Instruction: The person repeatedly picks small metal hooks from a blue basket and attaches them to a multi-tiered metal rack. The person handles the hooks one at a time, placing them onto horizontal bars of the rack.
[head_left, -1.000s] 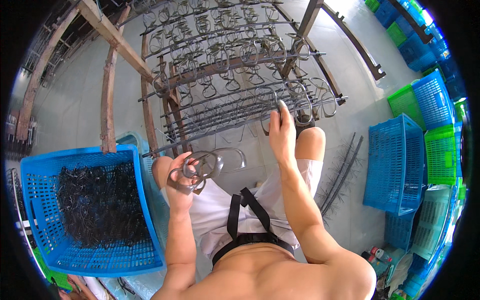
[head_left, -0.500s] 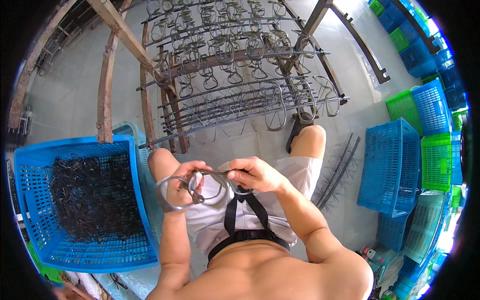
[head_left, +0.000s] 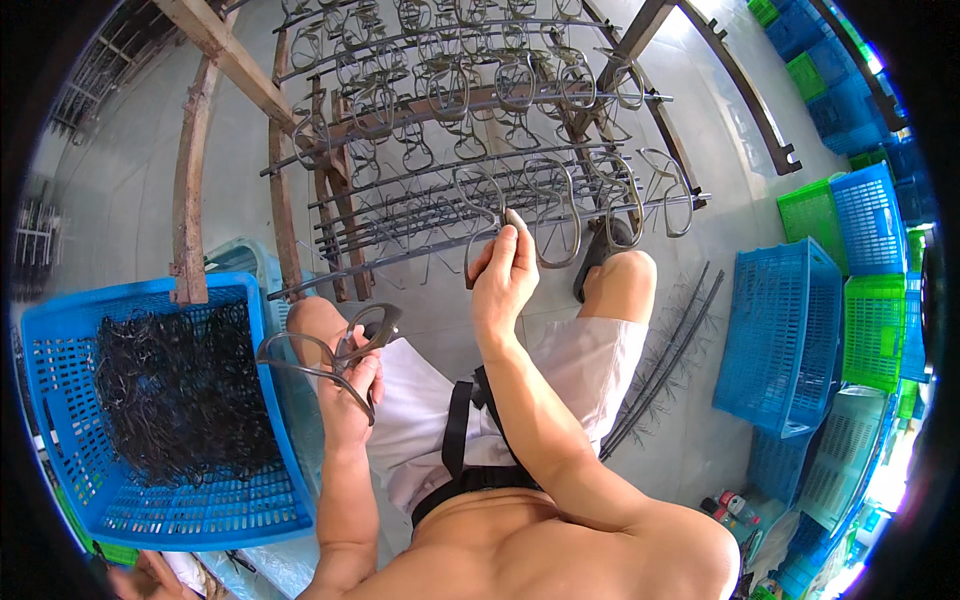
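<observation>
My left hand point(head_left: 350, 405) is closed around a grey looped frame piece point(head_left: 285, 362), shaped something like large open eyeglass rims, held above my left thigh. A darker part of what it holds sticks up past the fingers; whether this is one piece or two I cannot tell. Stretched forward, my right hand point(head_left: 503, 285) pinches another grey looped frame piece point(head_left: 458, 178) at the nearest metal rod point(head_left: 400, 258). That piece stands against the rod, with loops above and below it. Beside it on the same rod hang several similar looped pieces point(head_left: 573, 222).
A wooden rack point(head_left: 190, 200) carries more rods of looped pieces ahead. To my left stands a blue basket point(head_left: 285, 440) holding a tangled dark heap point(head_left: 190, 400). Bristly rods point(head_left: 665, 365) lie on the floor at right, near blue crates point(head_left: 770, 340) and bottles point(head_left: 735, 505).
My right hand has moved away from my left, forward to the nearest rod, and now grips a looped piece there. My left hand has lowered slightly, still holding a looped piece.
</observation>
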